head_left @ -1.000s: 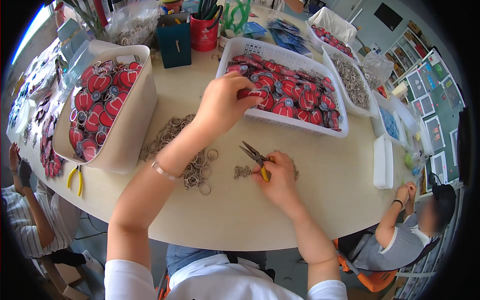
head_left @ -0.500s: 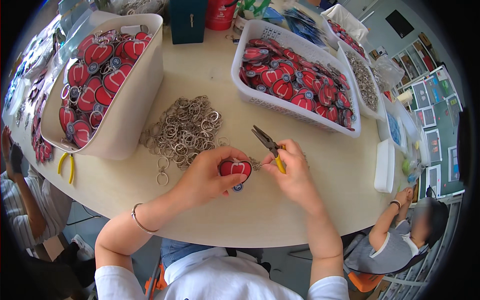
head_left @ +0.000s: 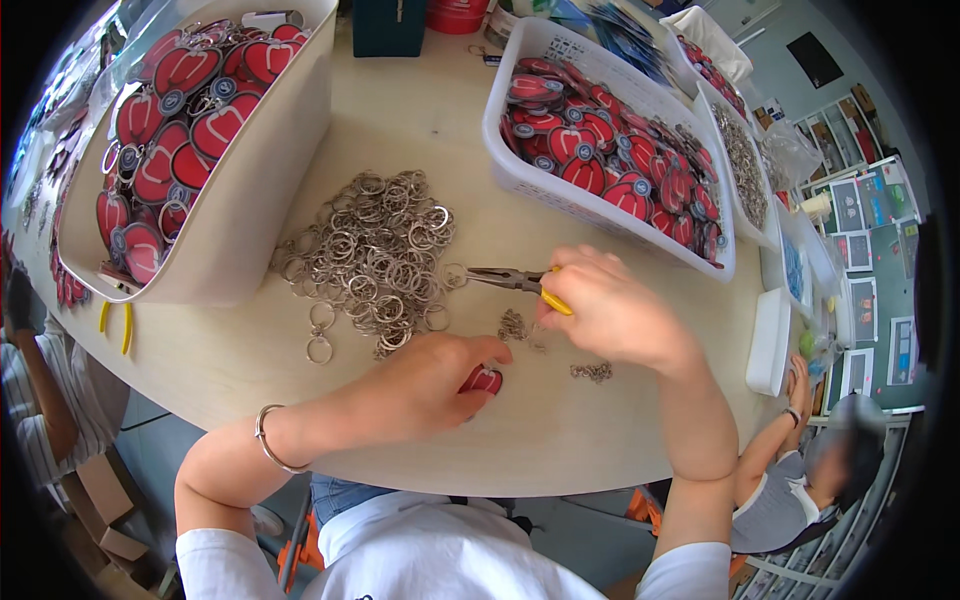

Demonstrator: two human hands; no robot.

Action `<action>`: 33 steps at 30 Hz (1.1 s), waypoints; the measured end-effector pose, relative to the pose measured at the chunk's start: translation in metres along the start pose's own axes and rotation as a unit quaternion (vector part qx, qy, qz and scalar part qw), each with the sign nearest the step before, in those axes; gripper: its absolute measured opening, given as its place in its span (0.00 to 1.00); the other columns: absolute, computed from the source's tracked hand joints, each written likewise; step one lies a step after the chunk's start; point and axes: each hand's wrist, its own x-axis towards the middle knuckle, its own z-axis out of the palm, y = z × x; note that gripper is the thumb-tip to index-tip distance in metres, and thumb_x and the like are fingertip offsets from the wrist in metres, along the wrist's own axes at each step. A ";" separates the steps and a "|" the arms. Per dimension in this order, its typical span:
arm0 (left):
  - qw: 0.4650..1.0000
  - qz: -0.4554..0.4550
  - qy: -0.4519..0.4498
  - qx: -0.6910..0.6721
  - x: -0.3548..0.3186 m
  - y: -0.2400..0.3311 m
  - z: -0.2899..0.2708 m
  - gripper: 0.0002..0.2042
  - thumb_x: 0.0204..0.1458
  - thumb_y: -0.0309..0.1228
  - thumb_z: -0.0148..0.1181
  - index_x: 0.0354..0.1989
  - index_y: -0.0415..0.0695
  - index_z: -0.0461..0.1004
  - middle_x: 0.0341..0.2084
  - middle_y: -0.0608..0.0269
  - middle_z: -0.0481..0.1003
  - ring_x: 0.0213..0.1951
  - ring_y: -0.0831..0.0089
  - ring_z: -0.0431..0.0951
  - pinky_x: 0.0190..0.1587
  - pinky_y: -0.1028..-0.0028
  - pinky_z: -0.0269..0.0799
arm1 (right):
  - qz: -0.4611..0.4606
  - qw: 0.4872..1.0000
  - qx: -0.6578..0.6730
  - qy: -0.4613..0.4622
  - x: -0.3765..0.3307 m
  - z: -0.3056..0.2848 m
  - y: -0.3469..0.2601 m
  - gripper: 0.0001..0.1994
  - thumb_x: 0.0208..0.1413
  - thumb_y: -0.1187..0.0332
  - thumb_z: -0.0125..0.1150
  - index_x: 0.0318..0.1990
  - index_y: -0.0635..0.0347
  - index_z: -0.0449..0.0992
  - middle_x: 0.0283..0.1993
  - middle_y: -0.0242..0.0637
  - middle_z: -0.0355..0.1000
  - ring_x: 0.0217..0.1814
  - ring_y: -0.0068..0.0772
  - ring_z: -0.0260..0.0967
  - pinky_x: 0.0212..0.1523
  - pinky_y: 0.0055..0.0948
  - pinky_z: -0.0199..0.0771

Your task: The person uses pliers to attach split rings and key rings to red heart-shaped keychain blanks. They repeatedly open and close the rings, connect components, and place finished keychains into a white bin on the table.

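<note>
My left hand is closed around a red heart-shaped tag with a dark edge, low over the table; the fingers cover much of the tag. In my right hand is a pair of needle-nose pliers with yellow handles. Its jaws point left, and the tips are at a metal ring at the right edge of a pile of split key rings. Whether the jaws grip that ring I cannot tell. Between my hands lies a small heap of short chains, with more chain links beneath my right wrist.
A tall cream bin full of red heart tags stands at the left, with yellow-handled pliers beside it. A white basket of similar tags is at the back right. Beyond it are trays of metal parts. Other people sit at both sides.
My right hand has moved up and turned, swinging the pliers left to the ring pile. My left hand has turned over the tag, hiding more of it. Small chains now show. The view has shifted.
</note>
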 end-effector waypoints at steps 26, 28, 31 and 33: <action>0.999 -0.019 0.004 -0.037 -0.002 0.003 0.001 0.15 0.48 0.22 0.63 0.44 0.42 0.69 0.25 0.59 0.77 0.27 0.68 0.77 0.30 0.71 0.72 | 0.096 0.973 0.053 0.201 -0.065 0.061 0.006 0.07 0.40 0.71 0.70 0.28 0.60 0.78 0.41 0.36 0.67 0.49 0.38 0.64 0.47 0.36 0.61; 0.998 -0.031 0.003 -0.047 -0.001 0.005 0.000 0.15 0.49 0.21 0.62 0.46 0.41 0.68 0.26 0.59 0.77 0.26 0.70 0.77 0.30 0.72 0.72 | 0.103 0.974 0.057 0.195 -0.064 0.062 0.006 0.07 0.40 0.72 0.70 0.28 0.60 0.77 0.41 0.37 0.67 0.49 0.38 0.64 0.48 0.37 0.61; 0.998 -0.038 0.004 -0.054 -0.001 0.008 -0.002 0.16 0.50 0.21 0.60 0.47 0.41 0.67 0.28 0.59 0.77 0.27 0.71 0.77 0.30 0.74 0.71 | 0.088 0.971 0.066 0.213 -0.061 0.064 0.005 0.08 0.39 0.73 0.70 0.28 0.60 0.76 0.42 0.38 0.66 0.49 0.39 0.64 0.49 0.38 0.61; 0.998 -0.014 0.028 -0.059 -0.002 0.005 0.001 0.15 0.51 0.21 0.60 0.48 0.40 0.68 0.29 0.59 0.77 0.28 0.72 0.76 0.29 0.74 0.71 | 0.053 0.965 0.089 0.239 -0.057 0.064 0.002 0.09 0.38 0.74 0.70 0.28 0.61 0.75 0.42 0.38 0.66 0.48 0.40 0.64 0.49 0.38 0.61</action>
